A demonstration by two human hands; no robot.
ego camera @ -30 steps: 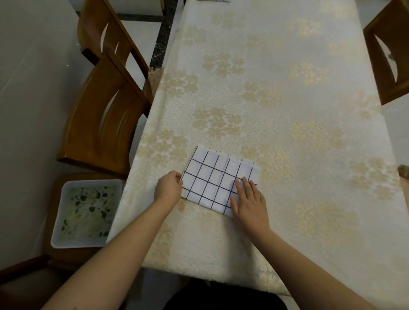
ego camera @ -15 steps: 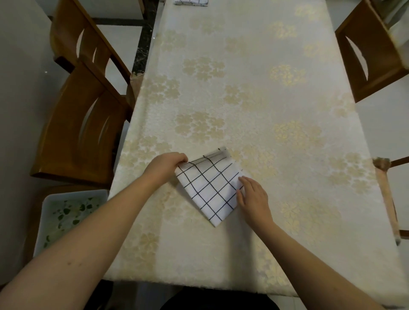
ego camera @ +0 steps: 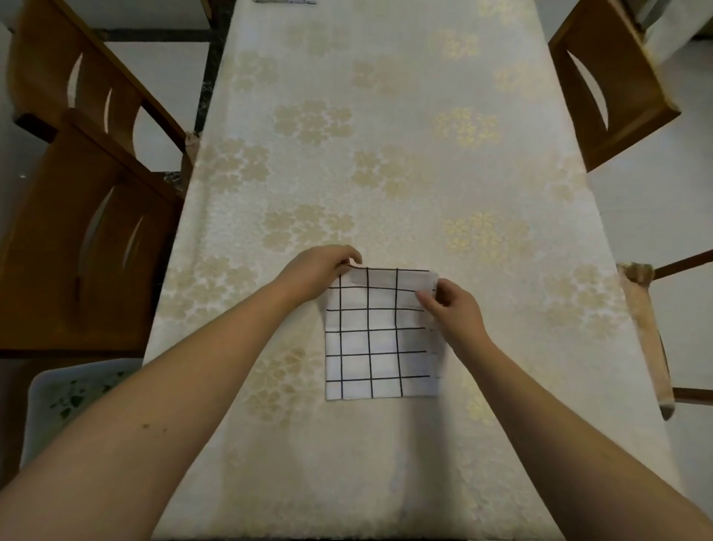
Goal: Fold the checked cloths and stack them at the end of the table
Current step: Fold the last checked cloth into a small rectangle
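Table [ego camera: 386, 116] takes up most of the view, a long one running away from the camera, covered in a cream tablecloth with pale gold flower clusters all over it. Checked cloth [ego camera: 380, 336], white with a black grid, lies folded into a rectangle on the near half, roughly centred. Left hand [ego camera: 314, 276] grips its far left corner with curled fingers, and right hand [ego camera: 451, 309] pinches the far right corner between thumb and fingers, that far edge looking slightly lifted off the rest. At the very far end of the table a sliver of another checked cloth [ego camera: 285, 1] peeks in at the top edge, too cut off to say more.

Room-wise: two wooden chairs [ego camera: 88, 231] along the left side, one wooden chair [ego camera: 613, 85] on the right, pale tiled floor around. A white tray [ego camera: 73, 397] with a green leafy pattern sits low at the left, below the nearer chair.
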